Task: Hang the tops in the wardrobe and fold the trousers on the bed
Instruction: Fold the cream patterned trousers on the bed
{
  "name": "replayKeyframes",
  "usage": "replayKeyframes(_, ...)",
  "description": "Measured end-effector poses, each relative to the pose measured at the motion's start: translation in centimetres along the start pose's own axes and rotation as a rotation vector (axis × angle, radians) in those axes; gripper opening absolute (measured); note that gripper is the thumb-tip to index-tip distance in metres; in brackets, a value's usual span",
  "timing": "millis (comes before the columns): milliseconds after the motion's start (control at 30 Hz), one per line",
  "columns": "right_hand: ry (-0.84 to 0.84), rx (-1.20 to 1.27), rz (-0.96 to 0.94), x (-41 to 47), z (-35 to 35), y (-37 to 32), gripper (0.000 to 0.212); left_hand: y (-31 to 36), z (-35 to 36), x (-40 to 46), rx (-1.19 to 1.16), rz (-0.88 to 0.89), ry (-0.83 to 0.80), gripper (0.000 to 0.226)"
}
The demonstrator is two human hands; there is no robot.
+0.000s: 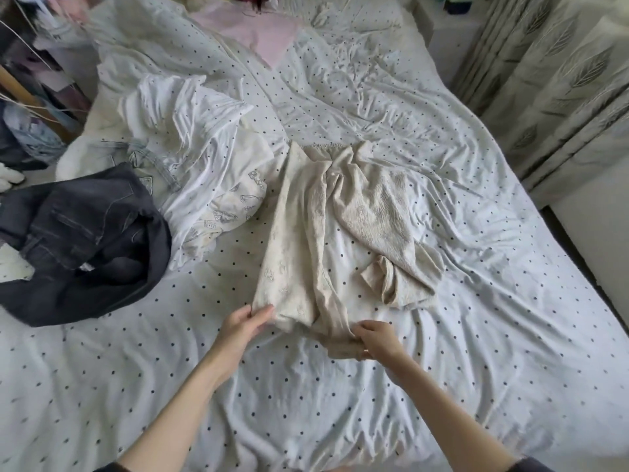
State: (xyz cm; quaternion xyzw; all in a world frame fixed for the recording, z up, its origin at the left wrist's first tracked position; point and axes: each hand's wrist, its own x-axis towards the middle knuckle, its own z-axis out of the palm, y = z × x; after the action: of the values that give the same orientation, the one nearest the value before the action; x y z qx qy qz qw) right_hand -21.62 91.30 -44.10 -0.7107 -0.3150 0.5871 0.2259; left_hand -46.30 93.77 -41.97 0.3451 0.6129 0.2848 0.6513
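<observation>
Both my forearms reach forward over the bed (340, 403), hands low at the near hem of the cream trousers (299, 240). My left hand (243, 327) pinches the left corner of the nearer leg's cuff, thumb on top and fingers tucked under the cloth. My right hand (372, 338) grips the other corner of that cuff, fingers curled round a bunched fold, a ring showing on one finger. The trousers lie in the middle of the dotted sheet, waistband away from me, one leg stretched straight toward me, the other crumpled off to the right with its cuff folded over. To the left sits a heap: dark grey jeans (85, 247) at the bed's left edge, a white printed garment (204, 185) and pale denim (149, 161) behind it. The sheet to the right of the trousers and in front of my hands is bare fabric, up to the curtain (558, 83) along the right side. A pink garment (269, 39) lies at the far end. I can read no labels or writing.
</observation>
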Motion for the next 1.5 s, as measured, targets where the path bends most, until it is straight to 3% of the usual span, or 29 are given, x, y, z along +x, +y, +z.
replayKeyframes(200,-0.061,0.216,0.192,-3.5,1.6,4.1,0.019,-3.0,-3.0,-3.0,0.131,0.057,0.054,0.018)
replayKeyframes(267,-0.104,0.231,0.222,-4.0,2.2,5.3,0.028,-4.6,-4.0,-3.3,0.165,0.015,0.056,0.023)
replayKeyframes(333,-0.143,0.174,0.207,-4.3,3.1,6.3,0.035,-6.1,-5.0,-3.5,0.202,-0.032,0.053,0.034)
replayKeyframes(433,-0.181,0.053,0.159,-4.3,4.6,7.3,0.033,-8.0,-5.9,-4.0,0.318,-0.128,0.004,0.024)
replayKeyframes(533,-0.168,-0.025,0.150,-3.9,6.6,8.0,0.028,-10.2,-6.2,-4.7,0.412,-0.165,-0.037,0.037)
replayKeyframes(667,-0.140,-0.056,0.180,-4.2,8.1,9.0,0.012,-11.4,-6.1,-6.0,0.481,-0.228,-0.162,0.016)
replayKeyframes(767,-0.165,-0.137,0.166,-6.0,9.1,10.2,0.019,-12.2,-6.0,-7.9,0.512,-0.234,-0.241,0.013)
replayKeyframes(900,-0.093,-0.248,0.090,-8.8,9.5,11.5,0.031,-13.0,-6.2,-10.0,0.418,-0.123,-0.093,0.019)
replayKeyframes(1000,-0.117,-0.216,0.086,-10.5,9.1,11.6,0.022,-13.3,-6.7,-11.1,0.356,-0.118,-0.066,0.009)
replayKeyframes(1133,-0.174,-0.368,0.108,-11.5,8.9,12.1,0.021,-14.6,-7.2,-11.3,0.474,-0.254,-0.018,0.001)
replayKeyframes(1200,-0.177,-0.439,0.132,-11.1,8.5,12.2,0.028,-15.1,-7.2,-10.7,0.598,-0.289,0.045,0.009)
replayKeyframes(1333,-0.075,-0.410,0.131,-9.2,6.4,11.4,0.039,-14.0,-5.5,-8.8,0.717,-0.125,0.149,0.014)
replayKeyframes(1500,0.059,-0.257,0.070,-6.2,1.8,9.8,0.035,-11.1,0.6,-5.1,0.712,0.124,0.066,0.016)
